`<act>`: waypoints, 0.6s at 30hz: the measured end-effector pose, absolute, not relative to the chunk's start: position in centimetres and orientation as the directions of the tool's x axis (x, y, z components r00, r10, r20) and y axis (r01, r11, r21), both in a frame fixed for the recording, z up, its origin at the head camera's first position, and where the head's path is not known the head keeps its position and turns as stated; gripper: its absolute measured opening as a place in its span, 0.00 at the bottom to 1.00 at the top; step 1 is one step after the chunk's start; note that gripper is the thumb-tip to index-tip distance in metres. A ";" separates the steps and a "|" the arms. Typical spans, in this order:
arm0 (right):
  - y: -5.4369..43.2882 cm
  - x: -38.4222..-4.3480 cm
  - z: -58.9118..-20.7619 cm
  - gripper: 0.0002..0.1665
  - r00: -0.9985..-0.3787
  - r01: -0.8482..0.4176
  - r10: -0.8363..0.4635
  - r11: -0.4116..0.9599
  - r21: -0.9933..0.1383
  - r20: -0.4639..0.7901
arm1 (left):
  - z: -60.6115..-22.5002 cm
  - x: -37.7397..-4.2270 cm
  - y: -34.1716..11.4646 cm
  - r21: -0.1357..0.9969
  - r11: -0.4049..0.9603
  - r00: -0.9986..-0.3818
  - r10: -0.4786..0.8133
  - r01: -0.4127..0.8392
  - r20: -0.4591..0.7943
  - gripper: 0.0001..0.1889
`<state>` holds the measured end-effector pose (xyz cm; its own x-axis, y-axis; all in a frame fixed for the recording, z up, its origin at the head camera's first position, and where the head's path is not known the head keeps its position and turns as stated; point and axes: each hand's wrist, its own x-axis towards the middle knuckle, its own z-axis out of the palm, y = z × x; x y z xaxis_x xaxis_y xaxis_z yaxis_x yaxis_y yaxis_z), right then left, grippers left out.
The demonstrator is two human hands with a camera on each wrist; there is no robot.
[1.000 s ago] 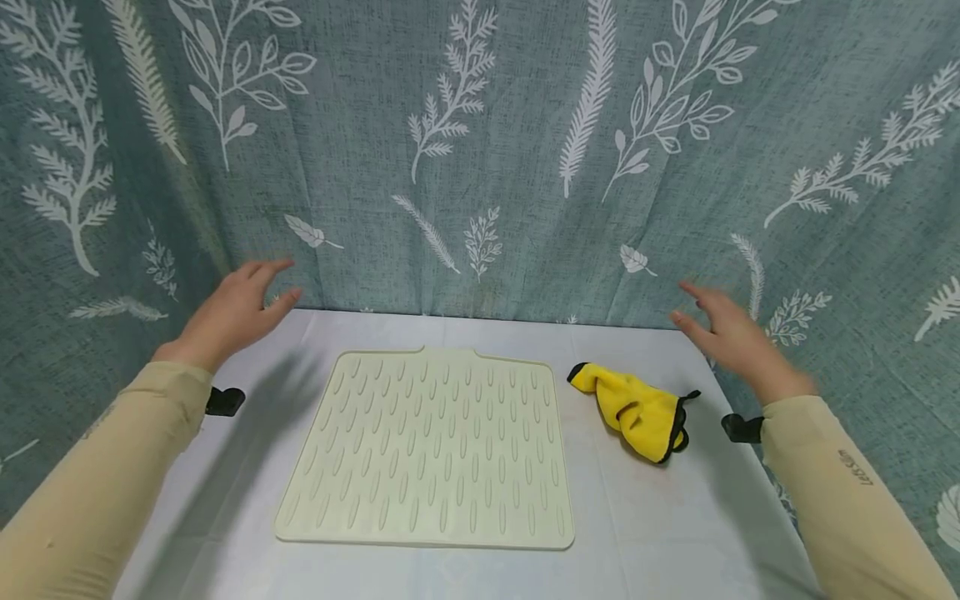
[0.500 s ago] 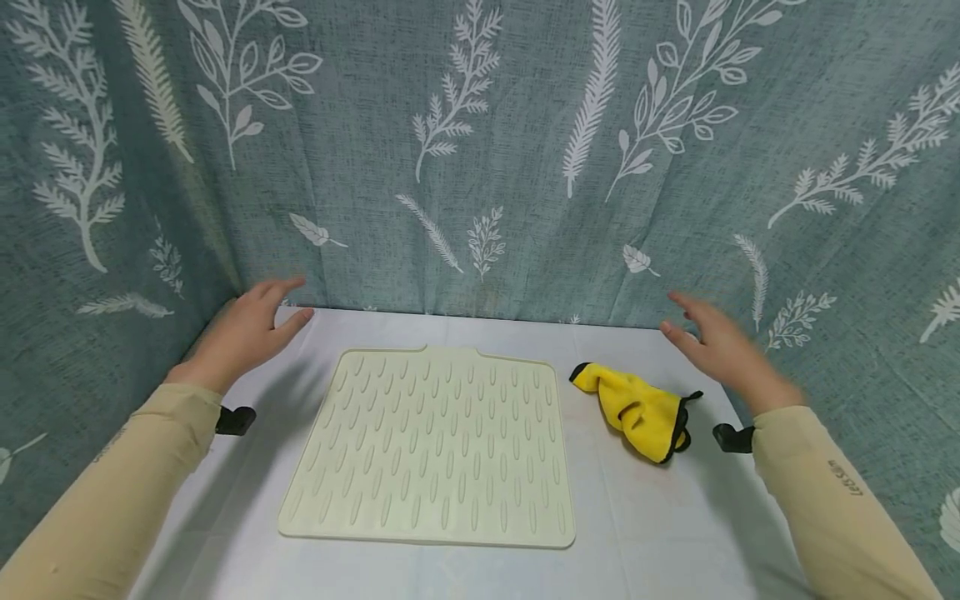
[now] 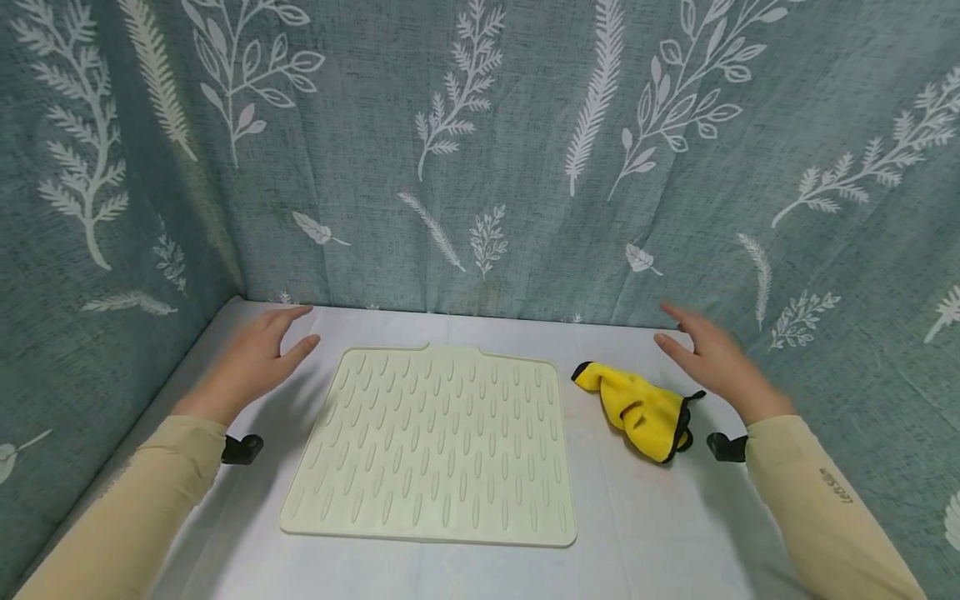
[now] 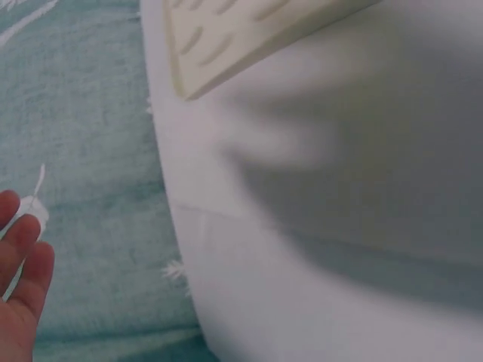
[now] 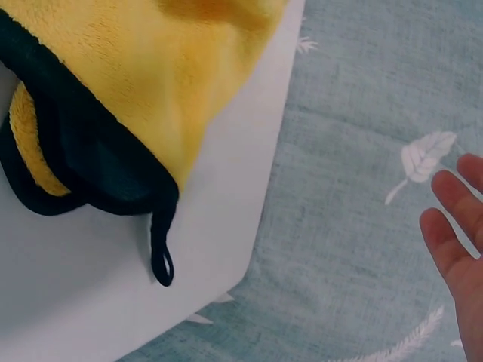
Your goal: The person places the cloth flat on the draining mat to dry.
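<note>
A pale cream mat point(image 3: 431, 450) with rows of raised oval ridges and a tab at its far edge lies flat in the middle of the table. To its right, a yellow cloth point(image 3: 637, 412) with black edging lies crumpled; its black hanging loop point(image 5: 162, 256) shows in the right wrist view. My left hand point(image 3: 251, 358) hovers beyond the mat's left side, fingers relaxed and holding nothing. Above and right of the cloth, my right hand point(image 3: 720, 362) is held in the air, thumb apart from the fingers, also holding nothing. Both hands' fingertips point(image 4: 26, 226) show at the wrist views' outer edges.
The white table point(image 3: 480, 575) ends at the back against a grey-green curtain point(image 3: 525, 167) printed with white leaves. The curtain also hangs along the left and right sides. A small black piece point(image 3: 242, 450) sits at the left wrist, another point(image 3: 726, 447) at the right.
Both hands have come lower and a little inward toward the middle. The head view has shifted slightly. The mat and the cloth stay where they were on the table.
</note>
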<state>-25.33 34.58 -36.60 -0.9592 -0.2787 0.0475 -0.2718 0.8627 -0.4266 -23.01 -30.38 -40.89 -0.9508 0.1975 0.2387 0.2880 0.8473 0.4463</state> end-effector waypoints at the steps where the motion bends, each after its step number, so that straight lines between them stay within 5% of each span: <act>1: 34.6 -25.3 -36.8 0.44 -0.959 -0.272 -0.281 0.861 -0.430 0.044 | -41.2 -22.8 -30.4 0.448 0.847 -0.951 0.197 0.287 0.237 0.34; 18: 33.3 -25.1 -39.7 0.48 -0.955 -0.257 -0.296 0.850 -0.461 -0.013 | -45.3 -18.9 -29.9 0.514 0.827 -0.972 0.160 0.228 0.173 0.34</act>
<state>-25.08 33.33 -39.70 -0.9551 -0.2959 -0.0135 -0.2567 0.8496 -0.4607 -18.90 -29.85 -45.33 -0.9717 0.1605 0.1734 0.2283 0.8269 0.5139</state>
